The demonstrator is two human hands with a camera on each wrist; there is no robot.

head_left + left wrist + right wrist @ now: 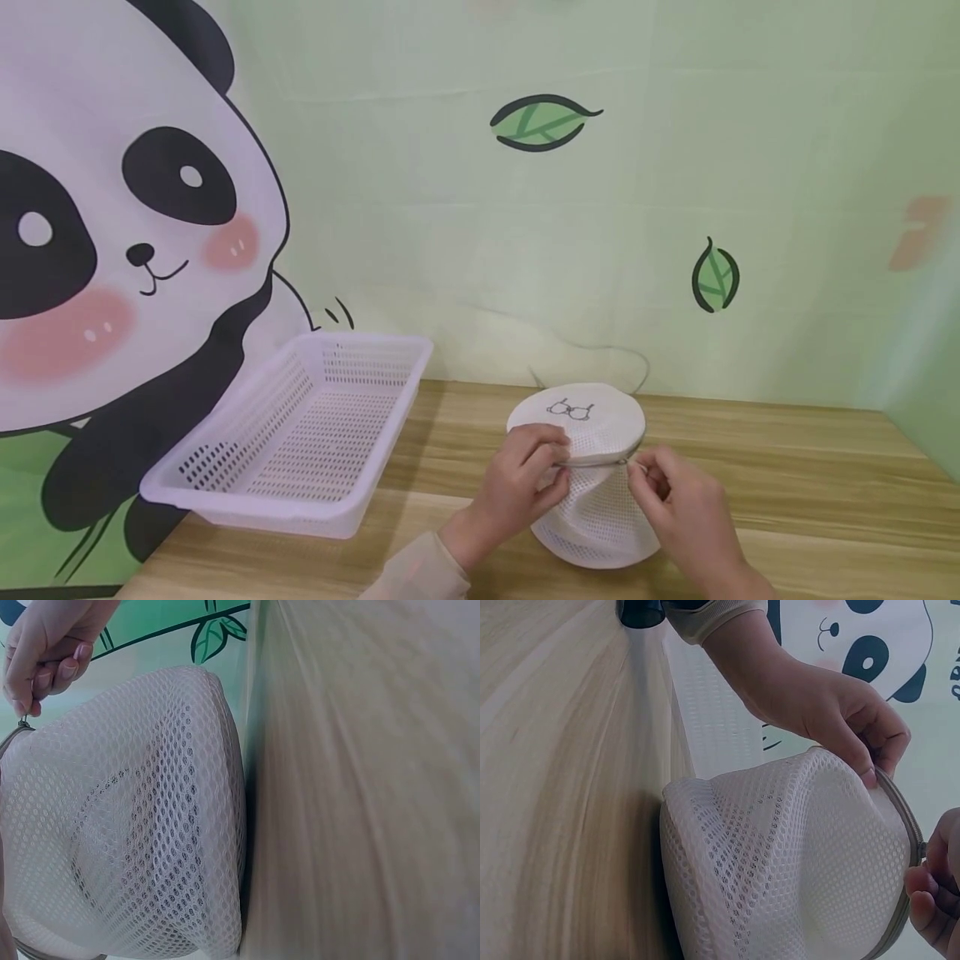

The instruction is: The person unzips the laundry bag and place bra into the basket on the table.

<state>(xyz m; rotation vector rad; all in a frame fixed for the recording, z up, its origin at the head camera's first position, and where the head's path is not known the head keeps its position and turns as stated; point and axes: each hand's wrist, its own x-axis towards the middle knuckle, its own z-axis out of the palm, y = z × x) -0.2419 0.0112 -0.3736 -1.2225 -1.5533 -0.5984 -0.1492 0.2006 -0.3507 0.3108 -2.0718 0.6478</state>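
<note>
We see a white mesh laundry bag standing on the wooden tabletop, just to the right of an empty-looking white slatted basket; its round lid, printed with a small bra drawing, sits on top, and the zip along the rim looks closed or nearly so, though we cannot tell how much of the seam is left. The left hand curls its fingers over the bag's rim on the side nearest the basket, thumb pressed to the mesh wall, its grip steadying the bag; the right hand, on the bag's far side from the basket, pinches the small metal zip pull between thumb and fingertips, grip closed tight on it; the mesh wall below sags inward.
</note>
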